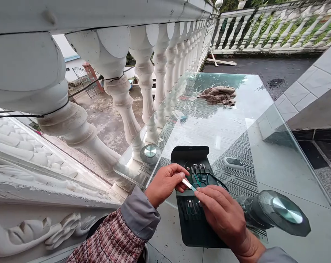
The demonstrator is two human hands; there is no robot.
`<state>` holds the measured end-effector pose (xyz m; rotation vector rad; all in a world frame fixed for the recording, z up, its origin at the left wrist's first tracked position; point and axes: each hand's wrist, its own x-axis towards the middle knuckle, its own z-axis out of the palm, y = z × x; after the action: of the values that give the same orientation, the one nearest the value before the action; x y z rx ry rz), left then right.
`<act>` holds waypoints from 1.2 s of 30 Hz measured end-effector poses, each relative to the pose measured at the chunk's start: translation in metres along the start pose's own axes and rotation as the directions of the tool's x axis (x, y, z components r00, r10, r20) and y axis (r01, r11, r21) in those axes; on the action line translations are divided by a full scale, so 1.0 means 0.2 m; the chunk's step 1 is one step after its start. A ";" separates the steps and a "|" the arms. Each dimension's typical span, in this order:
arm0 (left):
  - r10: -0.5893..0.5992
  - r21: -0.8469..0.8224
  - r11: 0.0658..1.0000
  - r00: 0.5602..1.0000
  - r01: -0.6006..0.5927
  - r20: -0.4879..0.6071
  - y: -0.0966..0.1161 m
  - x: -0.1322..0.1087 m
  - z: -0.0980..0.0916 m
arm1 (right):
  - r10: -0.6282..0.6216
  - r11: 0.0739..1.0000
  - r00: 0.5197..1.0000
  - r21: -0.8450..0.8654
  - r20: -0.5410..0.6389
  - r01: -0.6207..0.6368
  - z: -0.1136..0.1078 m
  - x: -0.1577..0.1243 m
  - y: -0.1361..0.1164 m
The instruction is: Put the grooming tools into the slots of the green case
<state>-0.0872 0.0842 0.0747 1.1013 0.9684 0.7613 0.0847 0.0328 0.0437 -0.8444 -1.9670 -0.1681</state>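
Note:
My left hand pinches one end of a slim, flat silvery manicure tool between thumb and fingers. The fingertips of my right hand close on its other end, so the tool spans both hands; its exact kind does not show. Below them a dark manicure case lies unfolded on the glass table. Green-handled scissors and nail clippers sit in its upper part. Several slim tools are tucked along the lower part, partly covered by my right hand.
A white-and-grey computer mouse lies right of the case. Farther back are a crumpled brown cloth and a small box. Round metal discs mark the table legs. A white balustrade borders the table's left side.

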 end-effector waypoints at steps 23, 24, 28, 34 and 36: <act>0.225 0.288 0.947 0.932 -0.141 -0.285 -0.02 0.04 -0.05 | 0.181 0.982 0.980 -0.078 0.080 -0.175 0.09 0.02 -0.01; 0.223 0.293 0.946 0.932 -0.137 -0.285 -0.02 0.03 -0.05 | 0.107 0.989 0.987 -0.118 0.118 -0.093 0.10 0.01 -0.01; 0.211 0.291 0.948 0.938 -0.128 -0.275 -0.02 0.03 -0.04 | -0.042 0.968 0.982 -0.237 0.186 0.086 0.11 0.00 -0.02; 0.160 0.228 0.968 0.951 -0.100 -0.265 -0.06 0.04 -0.04 | -0.086 0.947 0.981 -0.290 0.173 0.135 0.10 0.00 -0.04; 0.142 0.197 0.976 0.955 -0.091 -0.259 -0.08 0.05 -0.04 | -0.085 0.946 0.983 -0.296 0.164 0.131 0.10 0.00 -0.04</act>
<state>-0.0901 0.0913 0.0561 1.2435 1.2324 0.9526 0.0657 0.0362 0.0340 -0.9695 -2.1633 -0.4990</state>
